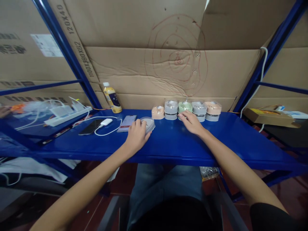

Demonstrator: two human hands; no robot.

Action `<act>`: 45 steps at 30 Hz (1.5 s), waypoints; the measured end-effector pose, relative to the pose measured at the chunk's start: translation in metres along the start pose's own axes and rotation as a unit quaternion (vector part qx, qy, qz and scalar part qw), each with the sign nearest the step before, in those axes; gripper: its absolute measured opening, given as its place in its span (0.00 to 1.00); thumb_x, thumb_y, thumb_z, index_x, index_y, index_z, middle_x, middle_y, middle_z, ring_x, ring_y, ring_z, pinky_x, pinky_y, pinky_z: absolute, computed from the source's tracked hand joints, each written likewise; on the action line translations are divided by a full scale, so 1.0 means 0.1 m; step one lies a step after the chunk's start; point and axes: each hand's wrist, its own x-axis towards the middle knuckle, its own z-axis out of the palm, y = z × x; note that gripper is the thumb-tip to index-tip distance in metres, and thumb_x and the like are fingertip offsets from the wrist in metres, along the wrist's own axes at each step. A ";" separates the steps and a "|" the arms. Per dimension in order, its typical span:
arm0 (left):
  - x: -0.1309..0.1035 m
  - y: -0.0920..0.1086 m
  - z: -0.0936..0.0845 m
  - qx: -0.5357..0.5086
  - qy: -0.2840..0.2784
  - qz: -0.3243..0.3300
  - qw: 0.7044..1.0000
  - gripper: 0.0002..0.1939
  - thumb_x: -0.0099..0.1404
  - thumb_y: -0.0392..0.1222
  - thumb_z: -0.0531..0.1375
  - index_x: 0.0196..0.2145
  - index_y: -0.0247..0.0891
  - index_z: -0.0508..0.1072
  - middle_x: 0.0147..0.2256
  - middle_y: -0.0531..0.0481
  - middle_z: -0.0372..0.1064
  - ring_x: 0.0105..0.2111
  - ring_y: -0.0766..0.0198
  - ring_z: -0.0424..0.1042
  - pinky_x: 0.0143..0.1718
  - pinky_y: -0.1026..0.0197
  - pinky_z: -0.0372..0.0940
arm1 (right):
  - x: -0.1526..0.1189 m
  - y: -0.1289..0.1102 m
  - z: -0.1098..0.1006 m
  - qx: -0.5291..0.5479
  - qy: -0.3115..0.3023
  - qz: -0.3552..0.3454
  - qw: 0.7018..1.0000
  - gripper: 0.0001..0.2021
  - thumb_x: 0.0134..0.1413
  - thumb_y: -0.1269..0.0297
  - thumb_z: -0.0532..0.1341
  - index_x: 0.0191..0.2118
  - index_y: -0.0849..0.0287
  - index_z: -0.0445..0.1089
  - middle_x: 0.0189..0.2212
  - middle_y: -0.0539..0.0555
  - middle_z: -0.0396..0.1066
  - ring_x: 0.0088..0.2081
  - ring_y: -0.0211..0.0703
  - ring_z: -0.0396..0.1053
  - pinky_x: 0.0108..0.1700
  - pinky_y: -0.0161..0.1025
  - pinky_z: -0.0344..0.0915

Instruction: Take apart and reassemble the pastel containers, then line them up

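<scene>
My left hand (137,134) is closed round the near left side of a grey round-cornered case (149,124), close to a phone with a lit screen (126,123). My right hand (191,122) is at the front of a green case (185,106), its fingertips at the case's lower front; whether they grip it cannot be made out. Along the back of the blue table stand an orange case (158,112), stacked grey cases (171,109), more grey cases (199,111) and stacked orange cases (213,111).
A yellow bottle (112,98) stands at the back left. A dark phone (90,127) and a white charger (106,122) with a cable lie on the blue table (168,141). Blue posts frame both sides. A cardboard box (269,117) sits far right.
</scene>
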 end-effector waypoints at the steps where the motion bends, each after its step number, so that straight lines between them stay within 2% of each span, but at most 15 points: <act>1: -0.06 0.02 0.00 -0.031 0.010 0.028 0.999 0.18 0.72 0.45 0.59 0.55 0.33 0.69 0.54 0.30 0.66 0.55 0.37 0.68 0.54 0.39 0.68 | -0.01 -0.02 0.01 0.006 -0.013 -0.003 1.000 0.30 0.70 0.34 0.50 0.45 0.55 0.77 0.41 0.59 0.74 0.44 0.52 0.73 0.50 0.51 0.71; 3: -0.13 0.09 0.02 -0.121 0.024 0.104 0.987 0.17 0.70 0.42 0.61 0.55 0.36 0.68 0.54 0.33 0.66 0.56 0.40 0.68 0.57 0.40 0.68 | -0.04 -0.07 0.02 0.020 -0.052 -0.022 0.998 0.29 0.64 0.33 0.60 0.53 0.55 0.76 0.49 0.61 0.74 0.50 0.55 0.74 0.53 0.53 0.72; 5: -0.13 0.19 0.03 -0.227 0.020 0.185 0.956 0.19 0.68 0.42 0.63 0.56 0.40 0.67 0.56 0.36 0.65 0.59 0.43 0.67 0.62 0.42 0.67 | -0.07 -0.13 0.03 0.028 -0.104 -0.057 0.993 0.38 0.52 0.34 0.70 0.62 0.54 0.71 0.61 0.63 0.70 0.61 0.61 0.70 0.61 0.57 0.69; 8: -0.03 0.35 0.08 -0.343 0.006 0.256 0.904 0.32 0.63 0.44 0.68 0.63 0.42 0.63 0.63 0.36 0.61 0.67 0.43 0.62 0.68 0.42 0.62 | -0.11 -0.23 0.05 0.035 -0.198 -0.082 0.976 0.50 0.42 0.38 0.77 0.69 0.51 0.64 0.68 0.63 0.65 0.68 0.65 0.64 0.69 0.60 0.62; 11: 0.09 0.45 0.18 -0.403 -0.025 0.232 0.885 0.49 0.58 0.46 0.72 0.70 0.39 0.54 0.68 0.32 0.57 0.69 0.38 0.59 0.71 0.37 0.59 | -0.12 -0.28 0.07 0.039 -0.248 -0.074 0.965 0.49 0.44 0.41 0.77 0.70 0.50 0.64 0.64 0.61 0.71 0.63 0.64 0.71 0.65 0.59 0.67; 14: 0.17 0.45 0.26 -0.445 -0.074 0.181 0.874 0.58 0.55 0.52 0.76 0.73 0.39 0.50 0.68 0.30 0.59 0.68 0.36 0.63 0.68 0.33 0.60 | -0.10 -0.25 0.02 0.037 -0.232 -0.057 0.970 0.47 0.44 0.42 0.76 0.69 0.51 0.66 0.61 0.62 0.74 0.59 0.63 0.74 0.62 0.60 0.70; 17: 0.21 0.41 0.28 -0.463 -0.095 0.166 0.865 0.62 0.52 0.54 0.78 0.74 0.41 0.49 0.65 0.32 0.65 0.65 0.37 0.67 0.66 0.35 0.62 | -0.07 -0.12 -0.13 0.053 -0.203 -0.023 0.978 0.42 0.46 0.43 0.76 0.65 0.52 0.69 0.57 0.60 0.77 0.56 0.61 0.76 0.60 0.59 0.71; 19: 0.22 0.38 0.26 -0.449 -0.096 0.178 0.871 0.59 0.54 0.53 0.77 0.74 0.41 0.52 0.63 0.35 0.68 0.64 0.39 0.69 0.65 0.36 0.63 | -0.05 -0.01 -0.28 0.064 -0.170 0.006 0.983 0.37 0.49 0.44 0.74 0.63 0.53 0.72 0.55 0.60 0.77 0.55 0.59 0.76 0.60 0.59 0.71; 24: 0.24 0.37 0.21 -0.371 -0.114 0.268 0.882 0.24 0.66 0.48 0.69 0.59 0.46 0.78 0.64 0.41 0.63 0.66 0.44 0.66 0.69 0.41 0.61 | -0.02 0.24 -0.53 0.027 -0.082 0.104 0.991 0.30 0.58 0.40 0.67 0.58 0.56 0.74 0.46 0.60 0.79 0.47 0.58 0.76 0.52 0.58 0.74; 26: 0.24 0.38 0.20 -0.360 -0.109 0.281 0.883 0.19 0.69 0.48 0.65 0.56 0.45 0.81 0.65 0.40 0.60 0.68 0.45 0.63 0.71 0.42 0.59 | -0.02 0.29 -0.53 0.010 -0.068 0.125 0.990 0.30 0.59 0.40 0.65 0.58 0.56 0.74 0.45 0.60 0.79 0.45 0.58 0.76 0.51 0.58 0.74; 30: 0.27 0.31 0.18 -0.349 -0.084 0.268 0.894 0.19 0.74 0.52 0.59 0.56 0.44 0.80 0.66 0.39 0.60 0.69 0.45 0.61 0.72 0.40 0.58 | -0.02 0.31 -0.46 0.002 -0.072 0.123 0.990 0.31 0.59 0.38 0.65 0.58 0.56 0.74 0.47 0.60 0.79 0.46 0.59 0.76 0.52 0.59 0.73; 34: 0.33 0.08 0.19 -0.318 -0.055 0.208 0.923 0.22 0.76 0.55 0.56 0.58 0.43 0.78 0.66 0.40 0.61 0.69 0.45 0.61 0.73 0.38 0.55 | -0.02 0.33 -0.44 -0.015 -0.079 0.109 0.991 0.30 0.60 0.35 0.64 0.58 0.53 0.74 0.47 0.59 0.80 0.47 0.59 0.77 0.52 0.59 0.74; 37: 0.37 -0.15 0.26 -0.292 -0.050 0.146 0.944 0.26 0.76 0.58 0.53 0.58 0.39 0.77 0.63 0.38 0.63 0.67 0.46 0.63 0.72 0.40 0.56 | -0.02 0.34 -0.46 -0.022 -0.134 0.120 0.983 0.29 0.61 0.32 0.62 0.52 0.51 0.76 0.40 0.58 0.81 0.40 0.57 0.79 0.46 0.55 0.75; 40: 0.38 -0.31 0.36 -0.266 -0.074 0.110 0.955 0.29 0.75 0.60 0.52 0.56 0.35 0.77 0.61 0.37 0.63 0.65 0.47 0.65 0.71 0.44 0.57 | -0.02 0.34 -0.47 -0.023 -0.199 0.146 0.969 0.29 0.62 0.29 0.59 0.43 0.52 0.77 0.33 0.56 0.81 0.35 0.54 0.78 0.42 0.52 0.75; 45: 0.36 -0.29 0.35 -0.270 -0.078 0.105 0.954 0.28 0.75 0.60 0.52 0.58 0.36 0.75 0.63 0.38 0.60 0.65 0.49 0.65 0.72 0.45 0.56 | -0.03 0.37 -0.47 0.009 -0.198 0.142 0.970 0.28 0.63 0.30 0.57 0.39 0.51 0.77 0.37 0.55 0.81 0.37 0.54 0.79 0.43 0.52 0.76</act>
